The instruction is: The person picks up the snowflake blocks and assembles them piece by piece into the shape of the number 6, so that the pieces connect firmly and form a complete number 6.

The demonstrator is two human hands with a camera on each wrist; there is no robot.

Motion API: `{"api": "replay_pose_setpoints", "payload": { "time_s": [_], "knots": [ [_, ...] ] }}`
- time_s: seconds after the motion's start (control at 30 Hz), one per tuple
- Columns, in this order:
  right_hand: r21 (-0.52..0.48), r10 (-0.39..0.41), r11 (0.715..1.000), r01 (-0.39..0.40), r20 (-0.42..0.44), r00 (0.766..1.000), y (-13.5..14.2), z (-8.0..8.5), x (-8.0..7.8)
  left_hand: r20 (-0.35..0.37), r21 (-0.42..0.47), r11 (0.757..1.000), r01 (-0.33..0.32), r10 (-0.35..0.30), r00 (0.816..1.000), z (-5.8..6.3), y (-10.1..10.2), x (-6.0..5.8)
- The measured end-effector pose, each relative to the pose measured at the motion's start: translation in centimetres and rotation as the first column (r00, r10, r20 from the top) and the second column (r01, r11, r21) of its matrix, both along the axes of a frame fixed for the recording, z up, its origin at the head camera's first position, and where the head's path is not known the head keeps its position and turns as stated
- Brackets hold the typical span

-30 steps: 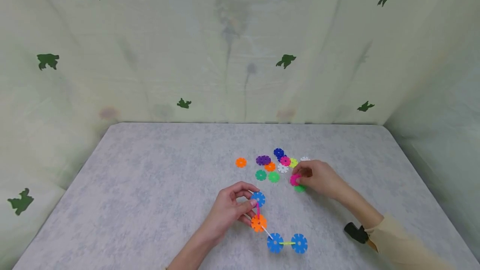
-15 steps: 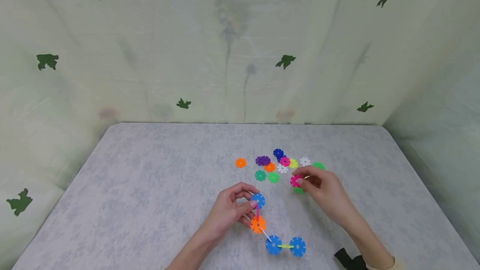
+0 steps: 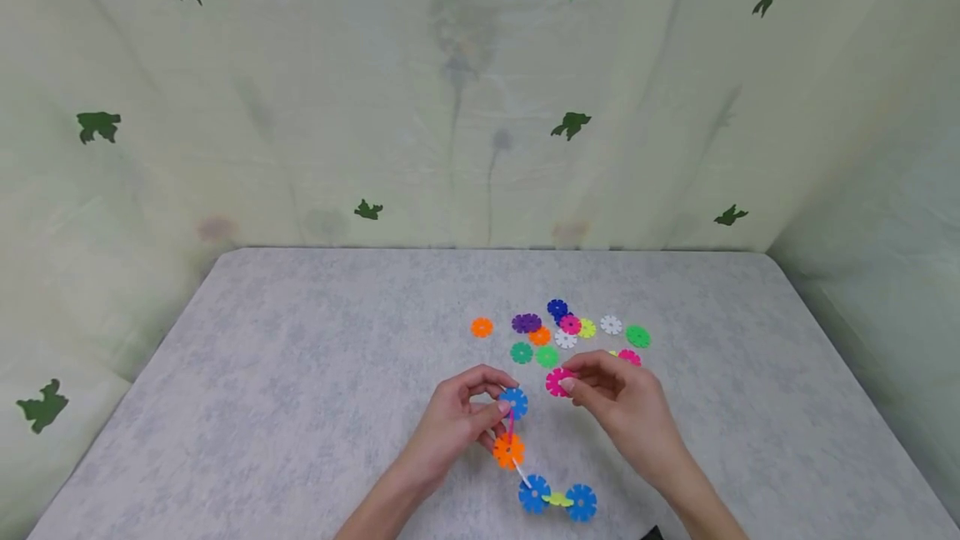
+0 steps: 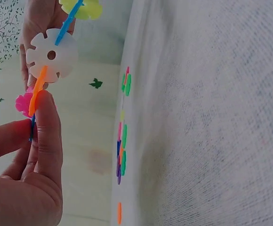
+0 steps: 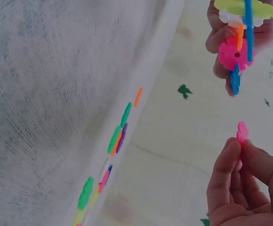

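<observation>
My left hand (image 3: 465, 417) pinches the blue notched disc (image 3: 515, 402) at one end of a chain of slotted plastic discs. A pink disc (image 5: 230, 55) joins it to an orange disc (image 3: 508, 451). Beyond that, a white disc (image 4: 52, 55), a blue disc (image 3: 534, 494), a yellow disc (image 3: 557, 500) and another blue disc (image 3: 581, 503) hang above the table. Between thumb and fingertips, my right hand (image 3: 633, 402) holds a loose pink disc (image 3: 557, 382) by its edge. A small gap separates it from the blue end disc.
Several loose discs lie farther back on the grey table (image 3: 337, 340), among them an orange disc (image 3: 482, 327), purple discs (image 3: 527, 323) and a green disc (image 3: 638, 337). Another pink disc (image 3: 629, 357) is partly hidden behind my right hand. A patterned cloth (image 3: 300, 107) hangs behind the table.
My right hand has brought the pink disc left and toward me, nearer the chain. White, green and pink discs behind it have come into view. The chain's free end has swung slightly left and down.
</observation>
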State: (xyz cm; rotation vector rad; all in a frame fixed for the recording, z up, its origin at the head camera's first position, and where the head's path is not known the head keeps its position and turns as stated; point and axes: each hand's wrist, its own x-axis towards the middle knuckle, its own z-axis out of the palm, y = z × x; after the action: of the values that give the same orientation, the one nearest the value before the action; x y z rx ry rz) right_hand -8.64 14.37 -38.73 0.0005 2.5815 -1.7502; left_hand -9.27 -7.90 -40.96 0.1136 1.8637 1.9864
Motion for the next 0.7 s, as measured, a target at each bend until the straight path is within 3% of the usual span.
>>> {"api": "replay_pose_setpoints", "payload": {
  "time_s": [0.33, 0.5, 0.7],
  "knots": [
    [-0.124, 0.052, 0.991, -0.049, 0.019, 0.998, -0.9, -0.7, 0.1, 0.022, 0.040, 0.999, 0.003, -0.004, 1.000, 0.2, 0.1, 0.1],
    [-0.207, 0.114, 0.972, -0.112, -0.001, 0.993, -0.9, -1.1, 0.2, 0.006, 0.058, 0.998, 0.025, -0.026, 1.000, 0.1, 0.2, 0.1],
    [-0.234, 0.154, 0.960, -0.152, -0.010, 0.988, -1.1, -1.6, 0.2, 0.001, 0.058, 0.996, 0.073, -0.073, 0.997, 0.0, 0.0, 0.0]
  ]
}}
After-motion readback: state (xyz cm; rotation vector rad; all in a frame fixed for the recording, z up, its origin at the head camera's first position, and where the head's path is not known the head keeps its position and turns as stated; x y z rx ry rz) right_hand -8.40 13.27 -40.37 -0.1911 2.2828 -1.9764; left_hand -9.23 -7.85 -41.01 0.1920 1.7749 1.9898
